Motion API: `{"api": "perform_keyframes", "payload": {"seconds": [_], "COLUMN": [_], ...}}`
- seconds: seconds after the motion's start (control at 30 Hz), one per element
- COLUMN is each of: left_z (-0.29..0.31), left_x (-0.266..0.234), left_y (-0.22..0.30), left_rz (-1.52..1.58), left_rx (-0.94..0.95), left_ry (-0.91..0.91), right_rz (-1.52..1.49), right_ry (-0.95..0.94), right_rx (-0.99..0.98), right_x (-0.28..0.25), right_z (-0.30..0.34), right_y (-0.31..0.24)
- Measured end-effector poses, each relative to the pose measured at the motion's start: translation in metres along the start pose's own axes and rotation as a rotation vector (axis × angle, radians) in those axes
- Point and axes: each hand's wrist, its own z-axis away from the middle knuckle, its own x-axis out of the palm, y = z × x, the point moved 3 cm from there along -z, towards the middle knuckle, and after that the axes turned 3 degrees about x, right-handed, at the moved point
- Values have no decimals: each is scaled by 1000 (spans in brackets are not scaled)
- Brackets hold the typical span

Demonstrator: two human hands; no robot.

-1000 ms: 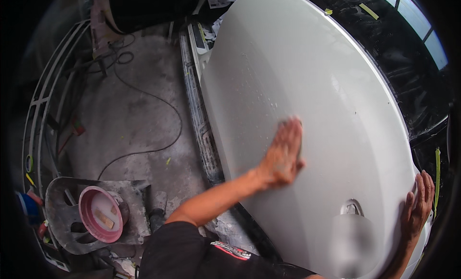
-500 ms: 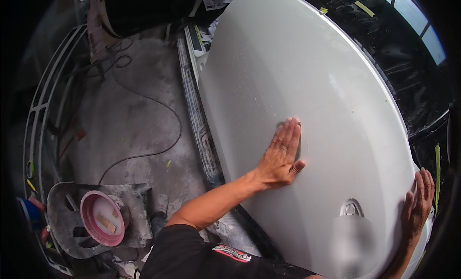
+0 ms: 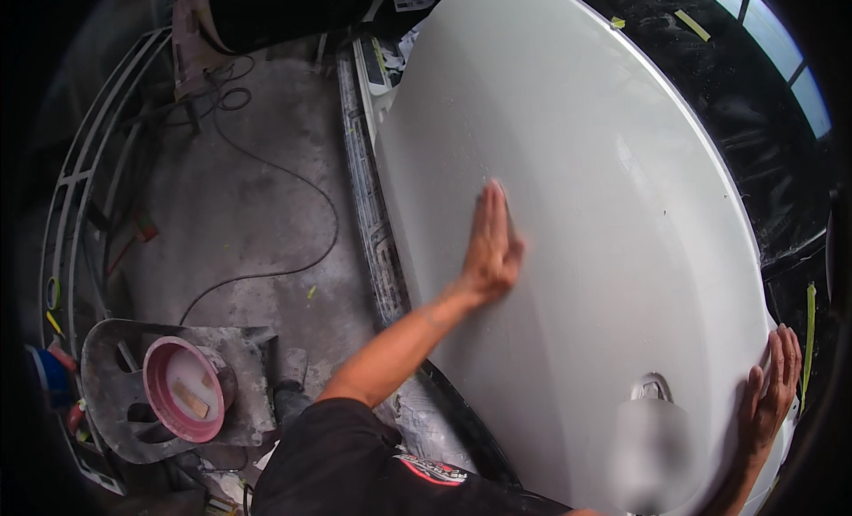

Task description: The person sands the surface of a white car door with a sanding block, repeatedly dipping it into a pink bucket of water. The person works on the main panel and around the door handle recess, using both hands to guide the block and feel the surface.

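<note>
My left hand (image 3: 490, 248) presses flat on the pale grey-white car door panel (image 3: 586, 196), its fingers straight and together, slightly blurred. Beneath its palm is a thin, dark sanding pad, almost wholly covered now; its edges stick out past the fingers in the earlier picture. Over at the panel's right edge, my right hand (image 3: 774, 385) rests with outstretched fingers against the rim and grips nothing. Between the two, nearer to me, is a recess (image 3: 654, 388) in the panel. Small pale specks dot the surface above my left hand.
A pink bucket (image 3: 151, 387) of milky liquid, with small blocks in it, stands on a grey stand (image 3: 257, 392) at lower left. A hose (image 3: 333, 223) curls over the concrete floor (image 3: 266, 196). Black plastic sheeting (image 3: 692, 72) borders the panel's right side. A metal frame (image 3: 75, 174) stands far left.
My left hand has slid up and to the left across the panel, and the pad's edges hardly show now. My right hand stays at the rim. The whole view has shifted slightly.
</note>
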Motion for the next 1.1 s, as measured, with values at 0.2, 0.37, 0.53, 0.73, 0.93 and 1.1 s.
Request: {"api": "perform_keyframes", "payload": {"seconds": [0.2, 0.37, 0.53, 0.73, 0.93, 1.1], "left_z": [-52, 112, -131, 152, -88, -14], "left_x": [-46, 21, -93, 26, -52, -28], "left_y": [-78, 36, -111, 59, -75, -23], "left_rz": [-1, 59, 121, 62, 56, -32], "left_rx": [-365, -129, -504, -82, -316, -189], "left_ry": [153, -30, 137, -11, 100, 72], "right_rz": [-81, 27, -71, -5, 10, 2], "right_ry": [75, 22, 100, 16, 40, 37], "right_rx": [-71, -49, -65, -47, -34, -84], "right_x": [19, 10, 19, 18, 7, 25], "right_z": [-10, 2, -12, -2, -5, -8], "right_y": [-11, 2, -8, 0, -1, -5]}}
